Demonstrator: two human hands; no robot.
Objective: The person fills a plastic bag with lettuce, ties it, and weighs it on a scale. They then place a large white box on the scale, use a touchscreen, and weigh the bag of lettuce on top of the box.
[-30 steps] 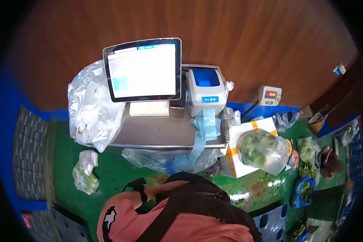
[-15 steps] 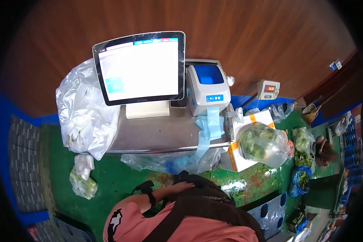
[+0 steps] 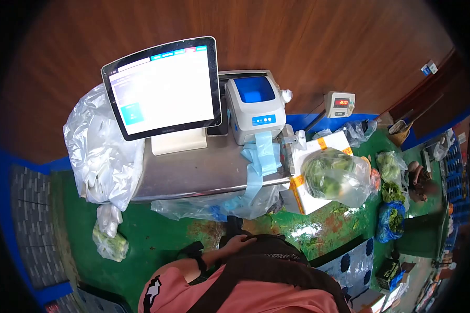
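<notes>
My left hand (image 3: 240, 243) rests on the dark bag (image 3: 269, 248) worn across my front, its visible fingers lying flat. A black band circles that wrist. My right hand is out of view. In front of me is a metal counter (image 3: 193, 175) with a lit touchscreen monitor (image 3: 164, 94). Right of the screen stands a label printer (image 3: 256, 112); a strip of light-blue labels (image 3: 261, 159) hangs from it over the counter's edge. A pile of white plastic bags (image 3: 102, 151) lies at the counter's left end.
A clear bag of green vegetables (image 3: 331, 175) sits on a white box (image 3: 310, 201) beside a scale display (image 3: 340, 104). More bagged vegetables (image 3: 109, 242) are on the green floor at left. A blue bag of greens (image 3: 391, 223) and a crouching person (image 3: 418, 180) are at right.
The view has shifted slightly, so the monitor, printer and counter appear further left. My left hand stays on the dark bag.
</notes>
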